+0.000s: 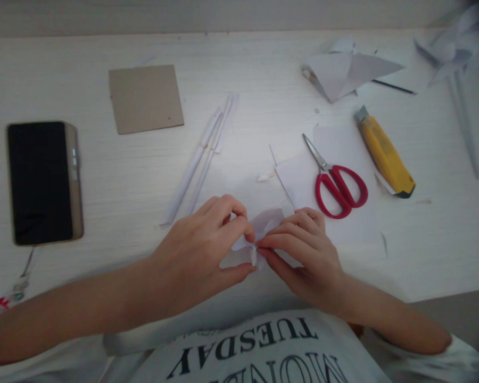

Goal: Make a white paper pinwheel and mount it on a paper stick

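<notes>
Both of my hands meet over the near edge of a white table [104, 213]. My left hand [207, 244] pinches a small folded piece of white paper [265, 223] between thumb and fingers. My right hand [303, 250] grips the same paper from the right, fingers pressed together at its crease. Most of the paper is hidden under my fingers. Red-handled scissors [337, 181] lie just beyond my right hand on a white sheet [299, 175].
A yellow utility knife [385, 154] lies right of the scissors. Two rolled white paper sticks [201, 159] and a brown cardboard square [146, 98] sit further back. A black phone [42, 181] lies at the left. Folded paper shapes [345, 72] and paper pinwheels [459, 53] occupy the far right.
</notes>
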Available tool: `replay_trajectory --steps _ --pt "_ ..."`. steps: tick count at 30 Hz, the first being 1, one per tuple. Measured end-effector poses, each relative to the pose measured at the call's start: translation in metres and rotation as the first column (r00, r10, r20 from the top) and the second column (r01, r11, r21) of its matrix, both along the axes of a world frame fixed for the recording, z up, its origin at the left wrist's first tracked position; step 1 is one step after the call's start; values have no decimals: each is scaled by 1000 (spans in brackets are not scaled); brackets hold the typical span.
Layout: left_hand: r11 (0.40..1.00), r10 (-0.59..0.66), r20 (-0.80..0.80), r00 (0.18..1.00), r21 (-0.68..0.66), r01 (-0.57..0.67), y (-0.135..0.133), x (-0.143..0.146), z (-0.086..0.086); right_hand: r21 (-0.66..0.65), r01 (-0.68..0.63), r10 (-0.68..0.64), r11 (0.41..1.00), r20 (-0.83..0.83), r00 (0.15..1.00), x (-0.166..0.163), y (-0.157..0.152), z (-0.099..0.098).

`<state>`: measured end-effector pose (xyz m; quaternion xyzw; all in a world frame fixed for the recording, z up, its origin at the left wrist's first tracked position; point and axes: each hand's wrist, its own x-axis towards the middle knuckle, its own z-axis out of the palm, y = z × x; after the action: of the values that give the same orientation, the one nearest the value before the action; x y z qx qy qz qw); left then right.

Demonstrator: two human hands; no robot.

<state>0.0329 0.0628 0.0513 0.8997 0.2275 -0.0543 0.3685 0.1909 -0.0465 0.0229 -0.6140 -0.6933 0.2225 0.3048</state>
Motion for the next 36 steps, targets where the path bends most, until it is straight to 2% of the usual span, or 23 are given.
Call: replay_trajectory --steps 10,30,36 --pt "1000 17 16 1000 2 -17 -1 0 2 -29 13 -15 999 -50 999 -1 0 2" --pt "999 19 26 999 -28 -19 -2 1 1 -30 0 -1 1000 -47 999 -1 2 4" --pt "1000 23 45 999 0 -23 -3 0 0 -47 10 -13 999 -57 998 0 2 5"
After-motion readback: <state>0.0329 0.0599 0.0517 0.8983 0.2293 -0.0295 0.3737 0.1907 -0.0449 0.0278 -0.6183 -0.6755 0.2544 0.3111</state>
